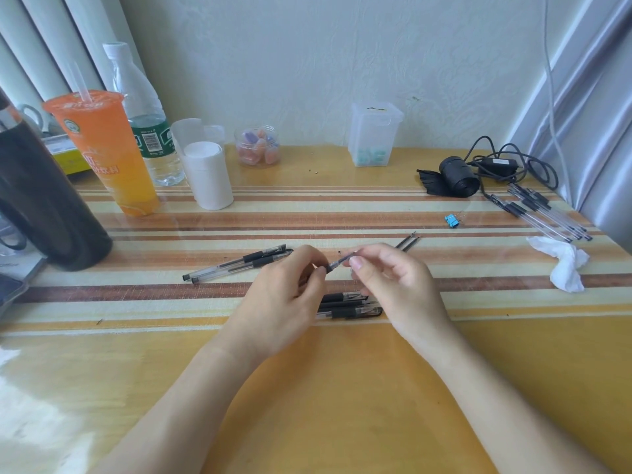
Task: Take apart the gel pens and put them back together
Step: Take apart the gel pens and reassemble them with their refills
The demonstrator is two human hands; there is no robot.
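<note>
Glossy striped table (342, 213) is sitting against pale textured wall (307, 63); left hand (284, 302) and right hand (393, 282) are pinching a slim clear-and-black pen (338, 263).

- A cream-white wall with a faint embossed pattern (307, 56) stands behind the table.
- The glossy yellow-orange tabletop with brown and cream stripes (342, 388) reflects soft daylight.
- A pale pleated curtain (44, 39) hangs left; a silvery curtain (588, 80) hangs right.

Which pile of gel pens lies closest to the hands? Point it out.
The black-capped pile lying between the left hand and right hand, partly hidden by them. The pair to the left and the bunch at far right lie well clear.
</note>
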